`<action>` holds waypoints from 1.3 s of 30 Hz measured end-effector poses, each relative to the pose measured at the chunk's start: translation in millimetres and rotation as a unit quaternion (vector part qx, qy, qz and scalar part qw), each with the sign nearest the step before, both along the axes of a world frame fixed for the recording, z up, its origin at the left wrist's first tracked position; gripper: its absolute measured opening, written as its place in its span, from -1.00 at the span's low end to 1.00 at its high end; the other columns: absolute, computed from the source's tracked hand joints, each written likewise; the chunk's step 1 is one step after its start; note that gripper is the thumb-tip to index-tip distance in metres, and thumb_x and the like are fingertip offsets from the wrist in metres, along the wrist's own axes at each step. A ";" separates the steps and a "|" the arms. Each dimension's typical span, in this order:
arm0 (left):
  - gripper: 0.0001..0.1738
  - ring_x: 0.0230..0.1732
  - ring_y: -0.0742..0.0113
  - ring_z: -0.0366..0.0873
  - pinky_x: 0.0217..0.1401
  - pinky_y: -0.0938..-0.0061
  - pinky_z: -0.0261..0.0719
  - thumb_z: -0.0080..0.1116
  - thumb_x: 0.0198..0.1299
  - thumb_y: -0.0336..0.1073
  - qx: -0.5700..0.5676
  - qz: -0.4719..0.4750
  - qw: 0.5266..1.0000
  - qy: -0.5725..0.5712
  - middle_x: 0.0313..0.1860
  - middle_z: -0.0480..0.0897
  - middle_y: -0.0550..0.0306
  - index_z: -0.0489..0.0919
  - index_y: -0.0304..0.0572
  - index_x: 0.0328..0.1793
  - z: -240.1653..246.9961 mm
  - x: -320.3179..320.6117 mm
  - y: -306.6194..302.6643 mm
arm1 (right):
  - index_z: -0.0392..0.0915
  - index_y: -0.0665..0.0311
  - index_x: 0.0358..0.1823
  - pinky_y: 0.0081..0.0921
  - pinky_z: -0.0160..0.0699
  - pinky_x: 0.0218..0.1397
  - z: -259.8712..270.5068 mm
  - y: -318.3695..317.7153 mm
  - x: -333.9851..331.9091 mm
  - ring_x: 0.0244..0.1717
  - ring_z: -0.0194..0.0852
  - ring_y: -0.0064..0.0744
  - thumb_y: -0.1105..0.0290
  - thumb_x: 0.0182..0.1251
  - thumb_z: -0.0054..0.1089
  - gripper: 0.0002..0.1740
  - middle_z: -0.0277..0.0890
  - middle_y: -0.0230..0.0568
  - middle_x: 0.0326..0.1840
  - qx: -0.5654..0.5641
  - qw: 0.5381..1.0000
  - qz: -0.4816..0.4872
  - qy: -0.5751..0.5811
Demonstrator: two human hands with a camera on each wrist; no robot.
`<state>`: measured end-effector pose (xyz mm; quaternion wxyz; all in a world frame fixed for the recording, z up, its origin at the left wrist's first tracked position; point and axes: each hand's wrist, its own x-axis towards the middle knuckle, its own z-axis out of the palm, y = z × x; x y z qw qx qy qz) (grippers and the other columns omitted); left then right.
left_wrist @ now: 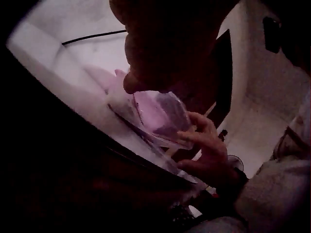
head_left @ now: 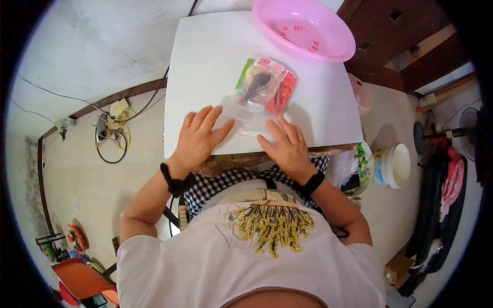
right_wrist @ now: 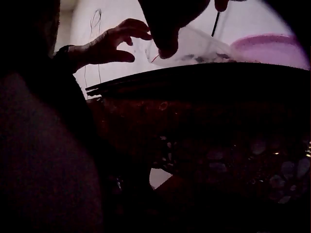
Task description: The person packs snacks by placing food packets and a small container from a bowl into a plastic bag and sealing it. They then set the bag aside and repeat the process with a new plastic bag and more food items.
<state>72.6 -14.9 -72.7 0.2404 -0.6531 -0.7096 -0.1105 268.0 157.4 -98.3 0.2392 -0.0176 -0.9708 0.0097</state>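
Observation:
A clear plastic bag (head_left: 240, 114) lies near the front edge of the white table, its far part overlapping two printed packets. One packet (head_left: 268, 65) is white, red and green; the other packet (head_left: 286, 88) is mostly red. A dark patch shows among them. My left hand (head_left: 201, 134) is at the bag's left side, fingers straight and spread, thumb pointing toward the bag. At the near right side, my right hand (head_left: 288, 149) touches the bag with extended fingers, the thumb apart from them. In the left wrist view the bag (left_wrist: 163, 116) stands partly raised beside the right fingers.
A pink basin (head_left: 308, 31) sits at the table's (head_left: 205, 56) far right corner. Right of the table, a bin (head_left: 362, 169) with a plastic liner and a white bucket (head_left: 398, 165) stand on the floor. Cables (head_left: 120, 128) lie at the left wall, near an orange chair (head_left: 82, 277).

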 end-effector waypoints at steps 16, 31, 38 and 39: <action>-0.79 -0.17 0.19 0.55 -0.14 0.35 0.54 0.17 -0.07 -0.42 0.035 -0.143 0.987 -0.063 -0.19 0.57 0.12 0.57 -0.18 -0.24 22.8 -47.7 37.7 | 0.56 0.23 -0.37 -0.30 0.50 -0.22 65.7 51.5 -2.3 -0.25 0.50 -0.17 0.37 0.11 0.20 -0.89 0.54 -0.23 -0.27 -0.143 0.989 0.000 0.037; -0.89 -0.35 0.11 0.54 -0.33 0.39 0.49 0.15 0.10 -0.57 0.038 -0.178 0.955 -0.234 -0.37 0.54 0.00 0.50 -0.27 -0.25 131.0 -59.5 74.8 | 0.55 0.35 -0.47 -0.64 0.38 -0.37 162.8 111.8 -20.1 -0.45 0.42 -0.56 0.61 0.05 0.23 -0.96 0.50 -0.32 -0.45 -0.301 0.949 0.056 0.073; -0.85 -0.36 0.54 0.42 -0.31 0.60 0.44 0.15 0.09 -0.64 -0.012 -0.136 0.900 -0.414 -0.41 0.49 0.24 0.52 -0.29 -0.23 145.0 -49.5 47.3 | 0.58 0.32 -0.47 -0.70 0.35 -0.40 160.5 97.6 -4.6 -0.42 0.37 -0.74 0.58 0.09 0.28 -0.95 0.50 -0.44 -0.43 -0.410 0.909 0.068 0.021; -0.84 -0.35 0.55 0.42 -0.30 0.61 0.44 0.15 0.09 -0.64 -0.012 -0.123 0.892 -0.436 -0.41 0.49 0.25 0.53 -0.29 -0.21 146.0 -45.1 43.6 | 0.58 0.31 -0.47 -0.70 0.35 -0.40 158.3 94.7 -2.2 -0.42 0.37 -0.75 0.58 0.08 0.29 -0.95 0.50 -0.45 -0.43 -0.426 0.901 0.075 0.016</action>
